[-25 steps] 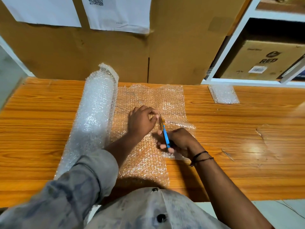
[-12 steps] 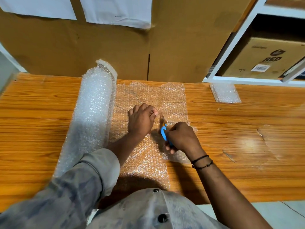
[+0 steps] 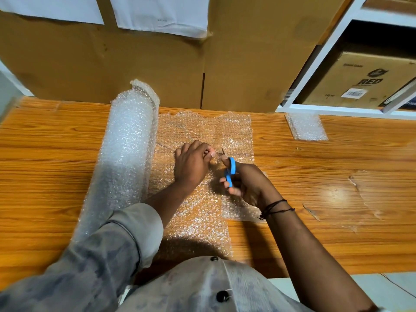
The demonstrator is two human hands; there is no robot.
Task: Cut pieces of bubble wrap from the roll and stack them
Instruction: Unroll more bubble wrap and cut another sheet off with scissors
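A roll of bubble wrap [image 3: 128, 149] lies lengthwise on the wooden table [image 3: 326, 172], left of centre. Its loose sheet [image 3: 202, 129] spreads flat to the right of the roll. My left hand [image 3: 191, 163] presses on the sheet, fingertips pinching the wrap beside the cut line. My right hand [image 3: 247, 183] holds blue-handled scissors [image 3: 230, 171], blades pointing away from me into the sheet. A partly cut strip [image 3: 238, 210] lies under my right wrist. A small stack of cut pieces [image 3: 306, 127] rests at the table's far right edge.
Large cardboard boxes [image 3: 247, 64] with white papers stand against the table's back edge. A white shelf [image 3: 333, 37] at the back right holds a printed carton [image 3: 364, 82]. Scratched table surface stretches to the right.
My right hand and the scissors have advanced along the sheet away from me, lengthening the cut. My left hand has shifted slightly forward with them.
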